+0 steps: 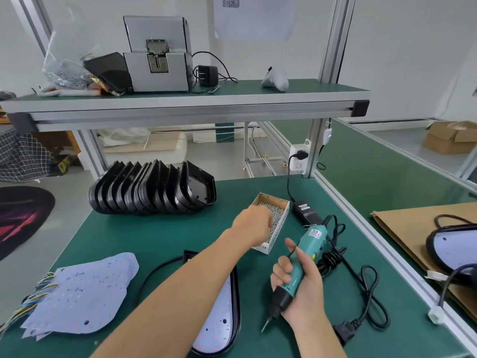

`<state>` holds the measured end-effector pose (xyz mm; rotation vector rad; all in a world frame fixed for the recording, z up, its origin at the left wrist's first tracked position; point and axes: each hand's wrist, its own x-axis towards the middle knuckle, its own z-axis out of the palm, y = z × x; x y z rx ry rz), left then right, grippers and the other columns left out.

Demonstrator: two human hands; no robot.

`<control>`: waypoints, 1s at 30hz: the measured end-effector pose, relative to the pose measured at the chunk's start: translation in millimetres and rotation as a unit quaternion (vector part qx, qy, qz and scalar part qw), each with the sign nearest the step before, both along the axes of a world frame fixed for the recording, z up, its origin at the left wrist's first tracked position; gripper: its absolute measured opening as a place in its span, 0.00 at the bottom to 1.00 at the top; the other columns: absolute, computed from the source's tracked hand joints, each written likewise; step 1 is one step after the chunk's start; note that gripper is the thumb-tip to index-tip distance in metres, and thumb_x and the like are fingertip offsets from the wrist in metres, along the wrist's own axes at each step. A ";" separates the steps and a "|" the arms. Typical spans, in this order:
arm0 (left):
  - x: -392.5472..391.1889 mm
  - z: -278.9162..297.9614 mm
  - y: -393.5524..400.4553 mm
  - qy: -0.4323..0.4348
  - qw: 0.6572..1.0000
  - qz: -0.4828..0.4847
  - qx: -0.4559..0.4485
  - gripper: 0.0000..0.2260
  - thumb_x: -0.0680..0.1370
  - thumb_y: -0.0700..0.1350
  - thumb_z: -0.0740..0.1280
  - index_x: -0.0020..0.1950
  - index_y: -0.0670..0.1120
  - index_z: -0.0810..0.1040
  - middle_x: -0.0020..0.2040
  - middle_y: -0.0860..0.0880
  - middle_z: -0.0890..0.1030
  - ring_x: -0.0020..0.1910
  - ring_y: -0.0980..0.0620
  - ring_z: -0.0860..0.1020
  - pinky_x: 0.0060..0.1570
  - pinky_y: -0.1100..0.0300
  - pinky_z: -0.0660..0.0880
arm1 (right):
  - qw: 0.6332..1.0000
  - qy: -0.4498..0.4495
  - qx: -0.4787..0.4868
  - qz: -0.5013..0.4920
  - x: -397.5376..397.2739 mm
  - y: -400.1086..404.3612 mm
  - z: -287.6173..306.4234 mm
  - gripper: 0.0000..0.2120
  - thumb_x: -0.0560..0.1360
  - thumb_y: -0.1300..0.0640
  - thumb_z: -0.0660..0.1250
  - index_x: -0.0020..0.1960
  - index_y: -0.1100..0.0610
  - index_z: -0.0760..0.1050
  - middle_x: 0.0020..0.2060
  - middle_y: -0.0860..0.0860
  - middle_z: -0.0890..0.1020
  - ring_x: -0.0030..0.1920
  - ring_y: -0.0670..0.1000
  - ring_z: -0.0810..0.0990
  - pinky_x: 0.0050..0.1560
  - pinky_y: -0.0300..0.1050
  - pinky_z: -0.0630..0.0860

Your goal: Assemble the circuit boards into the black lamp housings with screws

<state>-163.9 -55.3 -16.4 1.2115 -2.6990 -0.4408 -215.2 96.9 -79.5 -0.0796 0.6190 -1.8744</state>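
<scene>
Left hand (254, 223) reaches into cardboard screw box (277, 215), fingers hidden among screws; grip cannot be told. Likely fetching screw for next fastening. Right hand (300, 285) grips teal electric screwdriver (300, 264), bit angled down, kept ready. One black lamp housing (233, 319) with circuit board seated lies under left forearm on green bench (154, 233). Stack of loose circuit boards (85, 293) at left; row of roughly ten empty housings (152, 189) behind; count uncertain.
</scene>
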 end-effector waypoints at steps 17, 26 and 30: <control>-24.7 -39.0 -24.9 -0.079 0.997 0.012 0.017 0.10 0.78 0.36 0.66 0.41 0.47 0.68 0.38 0.49 0.72 0.40 0.46 0.76 0.32 0.55 0.68 | 0.999 0.021 0.039 -0.018 9.8 -2.3 -2.8 0.21 0.72 0.55 0.70 0.64 0.58 0.76 0.28 0.52 0.67 0.22 0.47 0.64 0.22 0.41 0.65; -8.4 -41.4 -19.5 -0.012 0.998 0.029 0.050 0.08 0.85 0.45 0.62 0.46 0.45 0.70 0.47 0.44 0.78 0.41 0.45 0.74 0.39 0.52 0.69 | 0.999 0.029 0.040 -0.015 10.6 -1.2 -0.6 0.19 0.72 0.55 0.69 0.62 0.58 0.78 0.28 0.51 0.66 0.22 0.46 0.64 0.22 0.40 0.64; -9.0 -39.1 -4.5 0.006 0.998 0.020 0.060 0.05 0.84 0.46 0.62 0.50 0.45 0.72 0.54 0.41 0.82 0.50 0.40 0.80 0.46 0.48 0.77 | 0.999 0.035 0.031 -0.027 10.3 3.2 1.6 0.17 0.73 0.56 0.68 0.61 0.59 0.78 0.28 0.51 0.67 0.22 0.46 0.64 0.22 0.40 0.65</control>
